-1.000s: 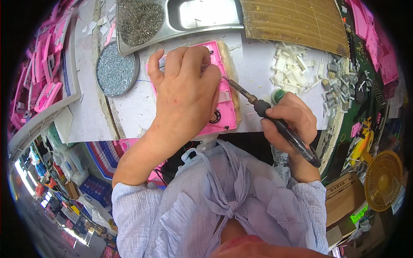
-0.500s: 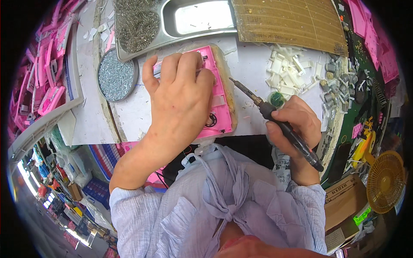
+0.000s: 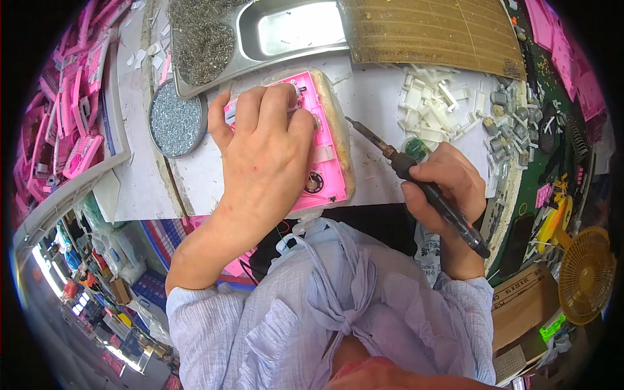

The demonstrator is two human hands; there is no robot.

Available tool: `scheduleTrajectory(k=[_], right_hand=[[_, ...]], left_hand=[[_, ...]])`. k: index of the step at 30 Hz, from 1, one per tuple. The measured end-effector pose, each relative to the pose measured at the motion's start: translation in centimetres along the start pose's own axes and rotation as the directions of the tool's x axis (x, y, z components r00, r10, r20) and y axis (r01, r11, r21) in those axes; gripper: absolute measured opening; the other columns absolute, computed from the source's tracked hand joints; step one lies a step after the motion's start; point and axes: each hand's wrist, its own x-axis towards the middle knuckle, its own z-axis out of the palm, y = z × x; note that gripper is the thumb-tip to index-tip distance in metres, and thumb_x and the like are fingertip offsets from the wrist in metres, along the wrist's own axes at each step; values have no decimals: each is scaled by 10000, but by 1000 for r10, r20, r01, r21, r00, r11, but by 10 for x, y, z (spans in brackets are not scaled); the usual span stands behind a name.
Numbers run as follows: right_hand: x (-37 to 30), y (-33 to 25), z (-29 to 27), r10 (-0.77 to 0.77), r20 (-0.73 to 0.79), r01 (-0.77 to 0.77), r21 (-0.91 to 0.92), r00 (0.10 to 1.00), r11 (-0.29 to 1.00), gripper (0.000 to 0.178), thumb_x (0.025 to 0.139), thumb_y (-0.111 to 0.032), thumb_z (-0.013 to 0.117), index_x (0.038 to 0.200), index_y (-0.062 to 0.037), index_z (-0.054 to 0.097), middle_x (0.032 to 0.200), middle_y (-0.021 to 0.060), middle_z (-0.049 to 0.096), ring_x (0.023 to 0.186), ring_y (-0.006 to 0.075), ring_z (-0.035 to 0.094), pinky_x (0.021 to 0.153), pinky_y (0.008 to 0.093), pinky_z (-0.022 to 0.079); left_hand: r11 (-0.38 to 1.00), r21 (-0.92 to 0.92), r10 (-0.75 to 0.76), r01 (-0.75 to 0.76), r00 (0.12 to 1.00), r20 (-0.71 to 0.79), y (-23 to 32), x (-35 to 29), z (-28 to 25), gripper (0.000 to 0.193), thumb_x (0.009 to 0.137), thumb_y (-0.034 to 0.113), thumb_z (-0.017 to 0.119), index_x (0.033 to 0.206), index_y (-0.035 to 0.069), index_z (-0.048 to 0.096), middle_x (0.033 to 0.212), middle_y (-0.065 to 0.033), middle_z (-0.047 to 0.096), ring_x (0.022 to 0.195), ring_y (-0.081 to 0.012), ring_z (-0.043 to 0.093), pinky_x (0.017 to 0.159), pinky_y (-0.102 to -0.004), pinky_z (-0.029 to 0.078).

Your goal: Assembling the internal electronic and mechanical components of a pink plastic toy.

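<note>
My left hand (image 3: 263,149) lies over a pink plastic housing (image 3: 333,170), its fingers curled down onto the far part and covering much of the inside. A small black round part (image 3: 314,182) and thin wires show in the housing's near end. Under the housing is a worn, yellowish pad (image 3: 344,140). In my right hand (image 3: 455,185) is a black soldering iron (image 3: 442,203), gripped by the handle. Its metal tip points up and left, to the right of the housing and apart from it. What the left fingertips touch is partly hidden.
A round dish of small screws (image 3: 177,120) stands left of my left hand. Behind are a metal tray (image 3: 246,55) of small metal parts and a cardboard sheet (image 3: 435,39). White plastic pieces (image 3: 429,107), a green round item (image 3: 416,149) and small motors (image 3: 510,130) lie right.
The whole view has shifted slightly. My left hand and the housing appear a little further left; the right hand keeps its hold on the soldering iron almost unmoved.
</note>
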Motion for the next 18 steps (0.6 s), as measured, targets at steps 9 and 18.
scheduleTrajectory(k=[9,18], right_hand=[[1,-2,-1,3,-15,-2,27,1000,1000,294,733,-1,813,988,-17,667,661,66,573,542,203,510,492,307,373],[13,-8,14,-18,-28,19,50,999,999,300,738,26,790,998,-2,644,683,77,594,565,185,515,507,287,373]], left_hand=[[980,-187,-83,64,992,-95,-19,-30,-20,494,767,273,808,1189,70,649,1257,-100,594,1197,-268,536,1107,-523,286],[935,-222,-281,275,960,2,-72,-66,4,498,831,124,795,1287,38,612,1241,-114,632,761,-206,641,692,-308,550]])
